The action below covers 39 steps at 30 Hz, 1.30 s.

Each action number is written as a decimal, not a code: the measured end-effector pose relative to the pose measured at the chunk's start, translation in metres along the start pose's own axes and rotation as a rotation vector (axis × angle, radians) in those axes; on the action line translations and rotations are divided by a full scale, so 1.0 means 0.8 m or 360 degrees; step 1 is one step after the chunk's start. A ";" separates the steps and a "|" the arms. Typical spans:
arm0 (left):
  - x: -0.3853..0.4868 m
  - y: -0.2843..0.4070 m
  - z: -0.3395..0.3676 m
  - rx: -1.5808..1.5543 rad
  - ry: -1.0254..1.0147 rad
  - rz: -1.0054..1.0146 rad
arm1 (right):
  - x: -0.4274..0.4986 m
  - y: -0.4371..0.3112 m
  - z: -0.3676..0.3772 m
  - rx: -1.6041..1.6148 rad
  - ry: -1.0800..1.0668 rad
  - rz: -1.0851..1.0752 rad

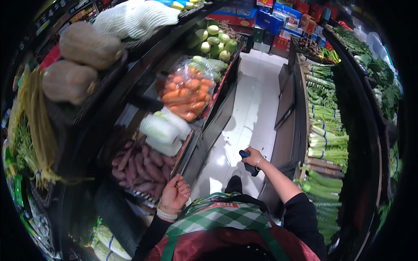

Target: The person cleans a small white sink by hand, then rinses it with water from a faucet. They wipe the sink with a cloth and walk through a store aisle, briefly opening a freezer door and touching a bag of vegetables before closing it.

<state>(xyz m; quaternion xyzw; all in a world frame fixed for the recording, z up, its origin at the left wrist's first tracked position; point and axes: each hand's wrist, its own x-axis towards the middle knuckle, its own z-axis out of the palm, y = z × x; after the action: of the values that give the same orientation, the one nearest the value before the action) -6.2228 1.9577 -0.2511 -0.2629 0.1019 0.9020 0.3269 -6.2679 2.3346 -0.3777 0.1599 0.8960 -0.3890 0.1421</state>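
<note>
My left hand [176, 192], with bands at the wrist, hangs loosely curled beside the purple sweet potatoes [147, 164]; nothing shows in it. In my right hand [252, 158] is a dark handheld device [250, 169], held over the aisle floor; its kind cannot be told. Beyond the sweet potatoes lie cabbages in white foam net [165, 127]. Past these are carrots in clear plastic bags [187, 93] and a heap of pale green squash [214, 39]. A green-and-white checked apron [218, 217] covers my front.
A white tiled aisle [253, 98] runs ahead between dark produce stands. Bundled celery [328, 140] and green gourds [323, 182] line the right stand. Butternut squashes [86, 45] sit on the raised left shelf. Stacked cartons [285, 18] stand at the aisle's far end.
</note>
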 end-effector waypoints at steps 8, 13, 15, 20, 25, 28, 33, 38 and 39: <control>0.224 -0.035 0.149 0.0121 0.0072 -0.0158 | 0.239 -0.017 -0.157 -0.0325 -0.0169 0.0142; 0.362 -0.046 0.224 0.0216 0.0158 -0.0236 | 0.362 -0.032 -0.206 -0.0549 -0.0197 0.0100; 0.418 -0.048 0.247 0.0233 0.0164 -0.0263 | 0.412 -0.031 -0.216 -0.0592 -0.0252 0.0124; 0.554 -0.048 0.291 0.0325 0.0189 -0.0348 | 0.532 -0.016 -0.235 -0.0668 -0.0250 0.0111; 0.685 -0.032 0.334 0.0294 0.0436 -0.0260 | 0.671 -0.009 -0.257 -0.0963 -0.0425 0.0182; 0.727 -0.009 0.339 0.0283 0.0459 -0.0228 | 0.746 0.004 -0.262 -0.0990 -0.0365 0.0090; 0.770 0.015 0.325 0.0139 0.0749 -0.0179 | 0.856 0.023 -0.250 -0.1077 -0.0385 -0.0012; 0.832 0.017 0.307 0.0194 0.0960 -0.0119 | 0.922 0.061 -0.236 -0.1106 -0.0468 -0.0284; 0.852 0.019 0.304 0.0208 0.1019 -0.0095 | 0.923 0.071 -0.234 -0.1089 -0.0422 -0.0320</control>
<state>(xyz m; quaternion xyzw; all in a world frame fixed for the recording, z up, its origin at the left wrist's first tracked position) -6.7733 2.3981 -0.4147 -0.5146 0.2493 0.7551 0.3207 -6.9403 2.6403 -0.5718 -0.0373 0.9592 -0.0967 0.2630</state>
